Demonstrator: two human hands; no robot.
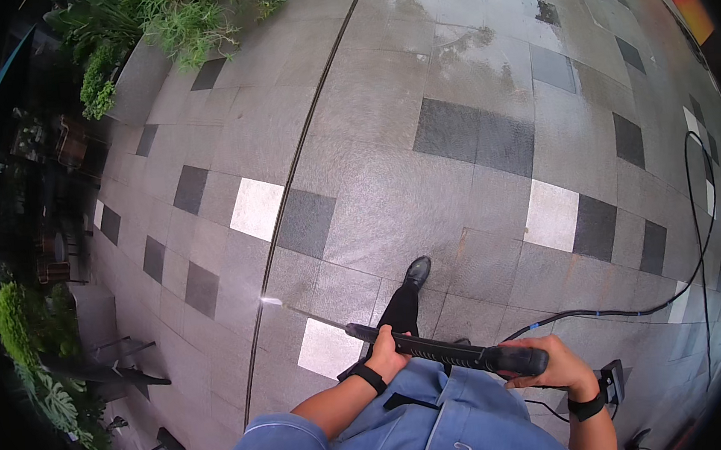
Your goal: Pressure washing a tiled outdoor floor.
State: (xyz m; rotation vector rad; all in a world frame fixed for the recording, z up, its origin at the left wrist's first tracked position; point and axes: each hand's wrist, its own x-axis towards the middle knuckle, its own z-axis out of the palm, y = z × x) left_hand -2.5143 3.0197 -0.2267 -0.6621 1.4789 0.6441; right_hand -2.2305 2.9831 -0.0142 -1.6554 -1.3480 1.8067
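A black pressure washer lance (449, 352) lies across the front of my body, with both hands on it. My left hand (388, 354) grips its forward part, and my right hand (549, 363) is closed around the rear handle. A thin wand runs from the lance toward the left, and a white water spray (271, 301) leaves its tip beside a narrow dark floor channel (297, 160). From near my right hand a black hose (612, 313) extends to the right. Whether a finger presses a trigger is hidden.
Wet grey paving (382, 178) with dark and white tiles surrounds me. Potted plants (188, 21) stand in a grey planter (140, 77) at the upper left; more greenery (15, 326) and a stand (172, 448) are at the left. The hose loops along the right. My black shoe (418, 271) is ahead.
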